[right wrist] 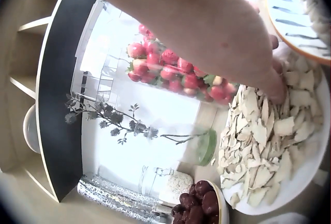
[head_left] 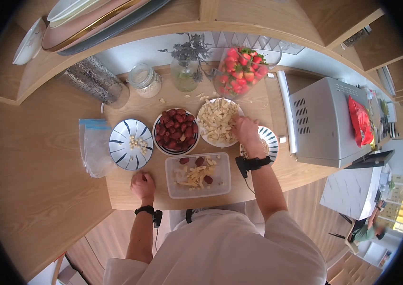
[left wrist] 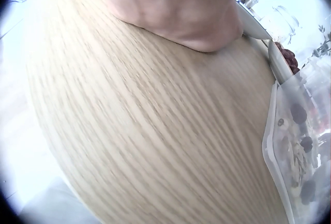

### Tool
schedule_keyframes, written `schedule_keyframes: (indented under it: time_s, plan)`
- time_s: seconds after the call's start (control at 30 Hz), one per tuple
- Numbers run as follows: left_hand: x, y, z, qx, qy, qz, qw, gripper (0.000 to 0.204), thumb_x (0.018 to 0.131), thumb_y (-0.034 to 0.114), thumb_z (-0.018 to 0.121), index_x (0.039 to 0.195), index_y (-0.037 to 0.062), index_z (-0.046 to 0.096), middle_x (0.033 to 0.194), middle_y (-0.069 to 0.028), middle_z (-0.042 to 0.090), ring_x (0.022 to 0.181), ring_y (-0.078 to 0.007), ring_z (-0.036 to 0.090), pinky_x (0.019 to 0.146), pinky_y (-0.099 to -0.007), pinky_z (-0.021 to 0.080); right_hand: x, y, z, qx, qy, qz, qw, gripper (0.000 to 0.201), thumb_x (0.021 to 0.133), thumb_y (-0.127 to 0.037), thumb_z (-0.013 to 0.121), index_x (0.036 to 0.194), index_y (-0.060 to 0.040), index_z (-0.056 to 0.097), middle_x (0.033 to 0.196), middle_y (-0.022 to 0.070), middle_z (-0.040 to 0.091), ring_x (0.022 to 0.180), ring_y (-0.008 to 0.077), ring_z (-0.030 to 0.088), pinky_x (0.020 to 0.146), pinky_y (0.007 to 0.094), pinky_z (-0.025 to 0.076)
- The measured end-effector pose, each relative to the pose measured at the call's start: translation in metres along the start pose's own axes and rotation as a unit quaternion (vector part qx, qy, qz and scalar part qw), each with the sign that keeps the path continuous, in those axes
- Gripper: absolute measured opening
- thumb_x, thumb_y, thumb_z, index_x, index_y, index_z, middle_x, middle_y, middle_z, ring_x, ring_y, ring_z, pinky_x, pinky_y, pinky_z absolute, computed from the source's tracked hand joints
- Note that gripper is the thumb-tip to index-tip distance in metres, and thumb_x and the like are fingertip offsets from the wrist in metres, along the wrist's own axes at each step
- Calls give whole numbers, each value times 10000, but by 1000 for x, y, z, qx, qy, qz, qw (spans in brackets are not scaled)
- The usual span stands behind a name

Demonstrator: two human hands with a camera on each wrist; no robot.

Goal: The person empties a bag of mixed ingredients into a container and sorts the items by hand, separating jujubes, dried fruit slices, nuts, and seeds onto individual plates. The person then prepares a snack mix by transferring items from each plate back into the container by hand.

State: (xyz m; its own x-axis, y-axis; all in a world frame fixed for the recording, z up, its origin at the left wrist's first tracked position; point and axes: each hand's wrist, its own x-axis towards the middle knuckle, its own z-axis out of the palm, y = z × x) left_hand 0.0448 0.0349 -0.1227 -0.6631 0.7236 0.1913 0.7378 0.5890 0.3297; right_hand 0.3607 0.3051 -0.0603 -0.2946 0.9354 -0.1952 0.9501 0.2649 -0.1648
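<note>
My right hand [head_left: 247, 133] reaches onto the white plate [right wrist: 301, 193] heaped with pale dried slices [head_left: 216, 118]. In the right wrist view its bent fingers dig into the slices at the edge of the heap. My left hand [head_left: 143, 186] rests on the tabletop with fingers loosely curled, near the blue-striped plate [head_left: 120, 153] of small pale pieces [head_left: 138, 144]. A bowl of red dates [head_left: 177, 128] stands between the plates. In front, a clear plastic container [head_left: 175, 192] holds pale strips [head_left: 196, 176], several small pale pieces and a few dates.
A striped plate [head_left: 271, 137] with more pale bits sits under my right wrist. Along the back stand a glass jar [head_left: 145, 81], a vase [head_left: 184, 78] and a clear container of strawberries [head_left: 240, 71]. Plastic bags [head_left: 94, 149] lie left; a silver appliance [head_left: 322, 121] stands right.
</note>
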Motion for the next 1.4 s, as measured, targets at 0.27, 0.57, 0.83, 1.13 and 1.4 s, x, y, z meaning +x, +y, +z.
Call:
schedule_keyframes:
  time_s: [0.27,0.57,0.83,1.13,1.4]
  plan:
    - [0,-1,2,-3,11,3,1000,181,777,135,562,621,68,498,649,-110,557,653,-353,572,572,-477,443,-1,-2,-2,27,23,-21,999,155,813,-189,695,934,-114,635,928,55,699,892,269,682,859,506,446]
    - [0,1,1,-5,23,5,1000,192,776,134,560,608,73,491,631,-109,545,628,-352,561,556,-482,431,-9,-4,-13,97,92,-23,991,102,859,-163,635,942,-106,656,921,118,699,860,314,679,828,495,465]
    - [0,2,0,3,18,-7,1000,188,778,138,564,613,73,503,633,-115,555,624,-356,565,556,-481,436,-19,-8,-22,263,109,-33,958,148,878,-96,630,1013,-39,650,874,194,688,831,387,666,717,446,530]
    - [-1,1,-1,9,11,-5,1000,191,791,154,558,624,73,513,657,-111,568,648,-347,574,570,-477,443,-27,-25,-25,537,141,-64,829,151,947,-5,592,1090,0,639,797,40,684,631,59,503,583,221,438]
    - [-1,2,-1,18,-6,-13,1000,173,792,146,557,637,74,527,691,-96,588,677,-341,586,585,-468,460,-55,-37,-45,585,72,-107,801,180,952,-10,590,1121,-19,654,791,10,628,664,56,491,615,219,434]
